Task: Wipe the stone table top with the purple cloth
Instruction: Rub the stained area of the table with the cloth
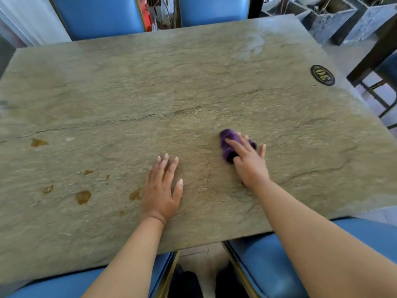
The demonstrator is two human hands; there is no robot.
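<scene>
- Head view: stone surface point(193, 82), mottled grey-green, with a dark crack running across its middle.
- Purple cloth point(228, 145) bunched into a short wad right of centre, nearer the near edge than the far one; long axis roughly near-to-far.
- Right hand point(249, 162) laid on top of cloth, fingers point(235, 145) nearly straight and spread, pressing rather than clenching; cloth poking out beyond fingertips toward the far-left.
- Left hand point(161, 190) flat on bare stone just left of the cloth hand, fingers released, holding nothing.
- Brown stains point(82, 197) scattered toward the near-left corner, well apart from cloth, beyond the left hand.
- Judged: stains not yet reached; next sweep likely leftward, with left hand in the path.
- Oval black badge point(322, 75) by the right edge; blue chairs point(96, 16) around.
</scene>
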